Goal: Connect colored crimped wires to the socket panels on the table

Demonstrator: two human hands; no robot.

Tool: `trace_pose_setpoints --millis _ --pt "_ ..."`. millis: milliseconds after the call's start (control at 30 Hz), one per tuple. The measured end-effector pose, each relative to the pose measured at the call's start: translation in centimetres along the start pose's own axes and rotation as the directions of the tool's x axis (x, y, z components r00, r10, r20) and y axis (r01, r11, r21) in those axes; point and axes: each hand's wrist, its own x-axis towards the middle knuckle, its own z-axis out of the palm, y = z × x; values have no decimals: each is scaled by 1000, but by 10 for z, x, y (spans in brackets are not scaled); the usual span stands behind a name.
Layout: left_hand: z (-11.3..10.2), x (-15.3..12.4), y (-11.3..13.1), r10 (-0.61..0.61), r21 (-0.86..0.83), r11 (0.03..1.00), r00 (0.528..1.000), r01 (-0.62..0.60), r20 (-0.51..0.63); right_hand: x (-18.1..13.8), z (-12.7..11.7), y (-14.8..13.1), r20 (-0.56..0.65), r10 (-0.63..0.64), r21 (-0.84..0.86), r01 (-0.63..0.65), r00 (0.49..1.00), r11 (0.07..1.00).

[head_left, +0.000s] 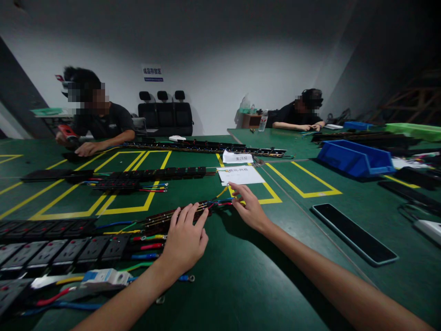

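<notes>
My left hand (184, 236) lies flat with fingers stretched out, pressing on a long dark strip of sockets with copper bars (161, 218) on the green table. My right hand (247, 206) reaches to the strip's far end, fingers pinched on its coloured wires (223, 201). A yellow wire (223, 191) curves up from there toward a white paper sheet (240, 174).
Socket strips with coloured leads (69, 250) and a white-blue breaker (106, 277) lie at my left. More black strips (151, 174) sit in the yellow-taped zone. A blue bin (356, 158) and a black panel (353, 233) are at right. Two seated people work at the far side.
</notes>
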Motion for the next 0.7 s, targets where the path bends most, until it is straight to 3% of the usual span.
trace_pose_setpoints --millis 233,700 --pt "0 0 -1 12 17 1000 1000 -12 17 2 4 9 -95 99 -66 -105 991 992" --pt "0 0 -2 8 17 1000 1000 -9 29 2 4 8 21 214 -180 -207 977 962"
